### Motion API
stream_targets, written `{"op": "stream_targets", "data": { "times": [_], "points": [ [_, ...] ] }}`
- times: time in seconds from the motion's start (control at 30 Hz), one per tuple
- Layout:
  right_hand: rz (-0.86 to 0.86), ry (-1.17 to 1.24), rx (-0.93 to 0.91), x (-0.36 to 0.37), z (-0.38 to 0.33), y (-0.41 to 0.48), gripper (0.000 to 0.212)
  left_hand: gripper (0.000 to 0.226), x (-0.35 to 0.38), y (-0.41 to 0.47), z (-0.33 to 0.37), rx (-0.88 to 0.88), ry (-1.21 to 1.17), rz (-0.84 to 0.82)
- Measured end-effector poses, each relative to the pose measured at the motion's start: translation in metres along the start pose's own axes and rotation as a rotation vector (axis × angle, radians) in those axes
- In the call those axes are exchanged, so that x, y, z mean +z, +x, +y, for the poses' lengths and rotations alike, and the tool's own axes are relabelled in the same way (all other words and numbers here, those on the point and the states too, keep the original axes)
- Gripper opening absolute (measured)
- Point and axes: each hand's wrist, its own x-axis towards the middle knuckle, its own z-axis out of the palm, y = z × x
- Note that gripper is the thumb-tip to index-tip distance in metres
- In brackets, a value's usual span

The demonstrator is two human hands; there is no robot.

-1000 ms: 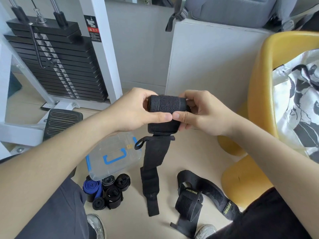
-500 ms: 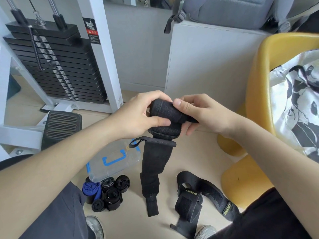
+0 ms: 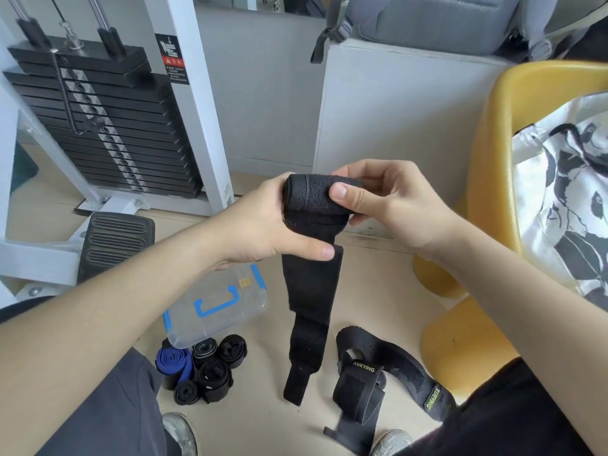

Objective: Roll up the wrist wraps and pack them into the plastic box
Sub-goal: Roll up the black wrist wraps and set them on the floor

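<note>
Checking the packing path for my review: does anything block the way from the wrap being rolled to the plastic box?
The plastic box looks shut, its blue-handled lid on top. Otherwise nothing visible lies between it and the half-rolled wrist wrap.

One wide-angle view, from the person's head, faces forward and down. The left hand (image 3: 263,225) and right hand (image 3: 398,205) meet close below the lens at mid-frame; the floor (image 3: 378,291) lies farther down, the weight stack (image 3: 138,126) beyond at upper left.
</note>
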Motion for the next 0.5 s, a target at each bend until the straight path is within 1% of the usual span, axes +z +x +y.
{"op": "stream_targets", "data": {
  "times": [0.03, 0.1, 0.2, 0.27, 0.33, 0.43, 0.5],
  "points": [
    [0.013, 0.0, -0.002, 0.0008, -0.0005, 0.0003, 0.026, 0.076, 0.0002, 0.0004, -0.0011, -0.021, -0.002, 0.026],
    [0.04, -0.005, -0.006, 0.0016, -0.002, 0.0008, 0.025, 0.074, 0.0015, 0.0002, -0.0022, -0.03, 0.023, 0.056],
    [0.071, -0.016, -0.007, 0.001, -0.0025, 0.0018, 0.028, 0.052, 0.0026, 0.0003, -0.0018, 0.003, 0.041, 0.062],
    [0.069, -0.026, -0.015, 0.0002, -0.0018, 0.0018, 0.036, 0.038, 0.0042, -0.001, -0.0007, -0.007, -0.02, 0.061],
    [0.048, -0.059, -0.038, 0.0003, -0.0016, 0.0007, 0.04, 0.031, 0.0051, -0.0019, -0.0011, -0.052, -0.093, 0.075],
    [0.037, -0.078, -0.06, 0.0018, -0.0019, 0.0001, 0.032, 0.028, 0.007, -0.0022, -0.0018, -0.154, -0.22, 0.059],
    [0.037, -0.096, -0.068, 0.0031, -0.0022, 0.0001, 0.031, 0.028, 0.0091, -0.0018, -0.0008, -0.211, -0.283, 0.054]
  ]
}}
